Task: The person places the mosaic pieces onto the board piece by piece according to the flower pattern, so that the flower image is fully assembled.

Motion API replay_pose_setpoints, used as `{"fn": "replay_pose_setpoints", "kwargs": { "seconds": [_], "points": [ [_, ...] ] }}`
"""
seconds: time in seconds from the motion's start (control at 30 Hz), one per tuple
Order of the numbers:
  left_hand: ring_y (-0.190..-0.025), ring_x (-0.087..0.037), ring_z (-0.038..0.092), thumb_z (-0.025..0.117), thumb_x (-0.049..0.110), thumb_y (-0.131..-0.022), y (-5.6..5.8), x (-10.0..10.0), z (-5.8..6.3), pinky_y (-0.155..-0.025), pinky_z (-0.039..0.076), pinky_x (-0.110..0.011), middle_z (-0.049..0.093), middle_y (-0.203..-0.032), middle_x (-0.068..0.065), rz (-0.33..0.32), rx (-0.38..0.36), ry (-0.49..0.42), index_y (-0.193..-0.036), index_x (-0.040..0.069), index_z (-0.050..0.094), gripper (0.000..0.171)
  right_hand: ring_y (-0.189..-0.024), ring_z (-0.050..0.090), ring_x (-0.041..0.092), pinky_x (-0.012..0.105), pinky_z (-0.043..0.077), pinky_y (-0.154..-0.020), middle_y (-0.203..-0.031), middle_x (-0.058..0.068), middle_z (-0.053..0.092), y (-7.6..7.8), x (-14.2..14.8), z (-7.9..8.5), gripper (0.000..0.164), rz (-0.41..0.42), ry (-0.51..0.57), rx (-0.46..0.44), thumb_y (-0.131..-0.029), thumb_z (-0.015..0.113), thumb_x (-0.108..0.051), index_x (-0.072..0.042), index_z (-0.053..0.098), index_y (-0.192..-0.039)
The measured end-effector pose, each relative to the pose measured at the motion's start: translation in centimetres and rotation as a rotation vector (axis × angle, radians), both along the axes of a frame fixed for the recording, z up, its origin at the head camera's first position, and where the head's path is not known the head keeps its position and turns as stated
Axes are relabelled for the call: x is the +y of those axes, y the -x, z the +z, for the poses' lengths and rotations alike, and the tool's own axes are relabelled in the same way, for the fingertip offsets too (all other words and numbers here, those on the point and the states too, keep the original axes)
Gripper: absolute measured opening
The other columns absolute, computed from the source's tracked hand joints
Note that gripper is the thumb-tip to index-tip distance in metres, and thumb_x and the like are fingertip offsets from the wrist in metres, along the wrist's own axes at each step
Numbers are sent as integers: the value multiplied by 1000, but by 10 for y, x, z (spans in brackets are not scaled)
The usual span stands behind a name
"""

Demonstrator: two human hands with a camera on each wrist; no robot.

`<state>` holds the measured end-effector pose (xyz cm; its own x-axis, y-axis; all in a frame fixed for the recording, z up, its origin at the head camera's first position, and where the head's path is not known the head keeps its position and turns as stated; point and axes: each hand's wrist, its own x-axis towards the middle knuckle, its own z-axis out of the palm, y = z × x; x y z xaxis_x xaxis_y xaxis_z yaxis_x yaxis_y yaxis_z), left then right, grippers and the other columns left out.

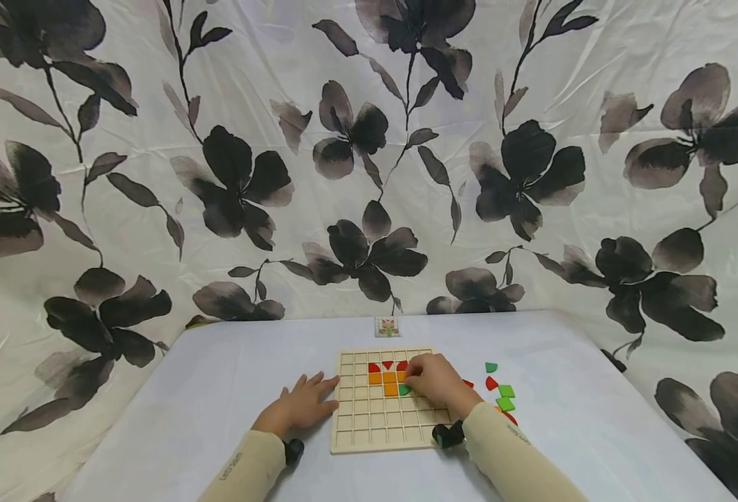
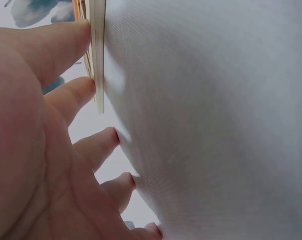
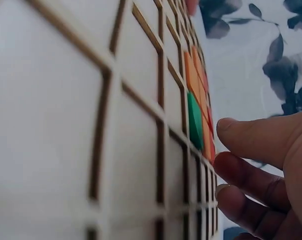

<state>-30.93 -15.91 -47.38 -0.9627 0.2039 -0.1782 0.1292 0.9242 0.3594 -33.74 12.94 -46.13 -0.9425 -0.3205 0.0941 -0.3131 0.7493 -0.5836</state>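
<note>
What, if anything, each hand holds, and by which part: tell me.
Nothing visibly: the left hand only touches the board, and no piece shows between the right hand's fingers.

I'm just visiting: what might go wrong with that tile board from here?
The right grip is right beside the placed tiles, so it might nudge one out of its square. The left grip touches the edge of the board; a push there might slide it. Loose tiles lie close to the right sleeve in the head view, so the arm could brush them aside.
</note>
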Motion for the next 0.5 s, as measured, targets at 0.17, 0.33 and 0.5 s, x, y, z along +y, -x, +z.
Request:
{"fn": "replay_pose_setpoints", "kwargs": {
  "seconds": [0.17,0.33,0.5],
  "points": [
    [-144,-50,21,56,45,-94,-1,1,-1,-107,14,-76,34,-156,-17,1,12,4,-146,22,45,58,-74,52,14,31,46,-72,-78,-5,62,4,20,3,8,-53,-52,14,-88,69,-15,-17,69,-81],
    [-144,-50,20,56,44,-94,-2,2,0,-108,14,-76,34,-156,-17,6,8,10,-146,22,44,58,-72,52,15,30,45,-67,-79,-3,63,14,44,4,6,-126,-97,5,-88,68,-12,-15,69,-83],
    [-144,-50,21,56,45,-94,-2,2,1,-107,14,-76,34,-155,-17,4,5,12,-146,22,44,58,-72,54,15,31,48,-66,-85,0,66,19,68,9,6,-180,-150,-1,-88,66,-11,-13,71,-89]
  ]
}}
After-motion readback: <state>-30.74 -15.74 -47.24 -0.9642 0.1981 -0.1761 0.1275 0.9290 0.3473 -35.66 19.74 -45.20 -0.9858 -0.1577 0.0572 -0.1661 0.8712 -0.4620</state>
